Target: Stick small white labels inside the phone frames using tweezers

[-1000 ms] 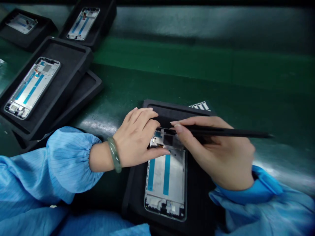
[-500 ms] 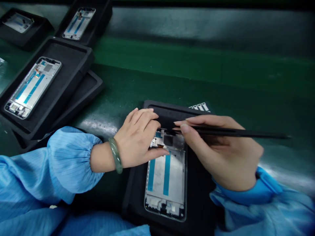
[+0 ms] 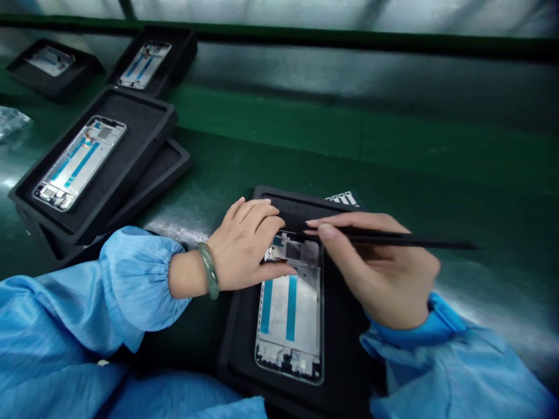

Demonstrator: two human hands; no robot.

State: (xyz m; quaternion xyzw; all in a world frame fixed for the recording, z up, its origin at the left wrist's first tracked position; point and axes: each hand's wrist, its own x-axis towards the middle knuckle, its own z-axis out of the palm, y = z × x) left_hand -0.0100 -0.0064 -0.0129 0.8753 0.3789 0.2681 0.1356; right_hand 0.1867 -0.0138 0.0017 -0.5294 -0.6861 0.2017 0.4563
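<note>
A silver phone frame [image 3: 279, 314] with two blue strips lies in a black foam tray [image 3: 240, 326] in front of me. My left hand [image 3: 247, 247], a green bangle at its wrist, grips the frame's upper left corner. Its thumb lies across the frame and its bent fingers reach the top edge, hiding that corner. Between the thumb and fingers of my right hand [image 3: 375, 262] are black tweezers [image 3: 406, 238], nearly level. Their tips point left at the frame's top edge; whether they pinch anything I cannot make out.
At the left, another phone frame [image 3: 81, 163] lies in a stacked black tray [image 3: 144, 125]. Further back stand two more trays holding frames [image 3: 144, 64] [image 3: 50, 60]. A white-patterned sheet [image 3: 343, 199] sticks out behind my tray. Clear plastic [image 3: 11, 121] lies at the left edge.
The view has tilted up a little, so more of the bench's back shows. Both hands keep nearly the same place on the frame, and the tweezers stay at its top edge.
</note>
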